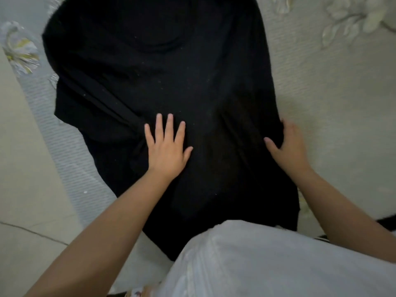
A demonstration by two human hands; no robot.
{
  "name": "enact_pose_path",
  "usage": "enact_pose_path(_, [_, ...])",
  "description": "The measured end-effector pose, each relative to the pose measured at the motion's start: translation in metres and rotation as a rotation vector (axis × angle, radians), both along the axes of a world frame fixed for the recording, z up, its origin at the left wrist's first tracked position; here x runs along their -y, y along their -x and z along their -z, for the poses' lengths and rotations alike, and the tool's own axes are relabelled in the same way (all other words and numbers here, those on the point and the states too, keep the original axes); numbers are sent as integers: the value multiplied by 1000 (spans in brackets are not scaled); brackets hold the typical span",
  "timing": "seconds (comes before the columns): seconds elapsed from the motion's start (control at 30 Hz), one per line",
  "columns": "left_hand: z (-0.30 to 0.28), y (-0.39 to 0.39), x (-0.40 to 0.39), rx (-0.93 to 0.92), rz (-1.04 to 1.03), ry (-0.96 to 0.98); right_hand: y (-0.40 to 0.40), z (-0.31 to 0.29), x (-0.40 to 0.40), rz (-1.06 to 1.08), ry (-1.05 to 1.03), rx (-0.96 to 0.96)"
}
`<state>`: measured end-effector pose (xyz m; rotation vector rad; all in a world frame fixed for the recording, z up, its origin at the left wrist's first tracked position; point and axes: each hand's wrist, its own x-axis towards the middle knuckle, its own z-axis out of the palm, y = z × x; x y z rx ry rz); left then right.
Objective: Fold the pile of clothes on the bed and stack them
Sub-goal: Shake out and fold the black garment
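Note:
A large black garment (171,82) lies spread across the bed, its left side folded inward in a long diagonal pleat. My left hand (167,146) lies flat on the cloth near the middle, fingers straight and spread. My right hand (287,146) grips the garment's right edge, thumb on top of the fabric and fingers tucked under the hem.
The bed carries a pale cream cover (332,93) with raised flower patterns. A light tiled floor (25,189) shows at the left past the bed's edge. My white-trousered knee (267,260) rests at the bottom. A dark striped cloth (385,221) peeks out at the right edge.

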<state>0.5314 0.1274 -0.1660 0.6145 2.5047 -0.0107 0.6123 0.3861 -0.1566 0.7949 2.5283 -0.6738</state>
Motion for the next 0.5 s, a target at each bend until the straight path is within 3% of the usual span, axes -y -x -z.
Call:
enact_pose_path(0.13, [-2,-33,-26,87,97,-64,-50,-9,-4,94,-69,118])
enact_pose_path(0.2, [5,-57,-34,176,95,21,-79,-8,-4,95,-125,217])
enact_pose_path(0.3, [15,-75,-45,208,19,121,-101,-8,-6,186,-48,300])
enact_pose_path(0.4, [19,-75,-48,196,14,142,-97,-10,-26,268,-6,194])
enact_pose_path(0.5, [17,-75,-47,194,34,177,-73,-20,-73,503,-106,-27])
